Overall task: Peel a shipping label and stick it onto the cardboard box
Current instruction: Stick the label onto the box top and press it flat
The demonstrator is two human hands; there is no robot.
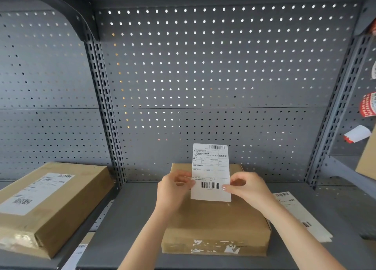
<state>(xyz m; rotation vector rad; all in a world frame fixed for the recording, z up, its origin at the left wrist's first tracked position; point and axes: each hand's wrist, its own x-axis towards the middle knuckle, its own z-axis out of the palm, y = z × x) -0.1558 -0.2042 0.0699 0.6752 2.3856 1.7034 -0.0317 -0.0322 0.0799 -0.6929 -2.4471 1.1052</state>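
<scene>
Between the fingers of both hands, label (211, 172) is standing upright, w/ printed side facing the camera. Left hand (174, 188) is pinching its left edge, right hand (247, 186) is pinching its right edge near the lower barcode. Below the fingers, box (215, 227) is lying flat on shelf (132, 219). Right of the fingers, more labels (303, 214) are lying.

I see both hands holding a shipping label (211, 172) upright above the cardboard box (215, 225) on the grey shelf (130, 219). My left hand (173, 188) pinches its left edge, my right hand (249, 187) its right edge. A labelled box (46, 204) sits left.
</scene>
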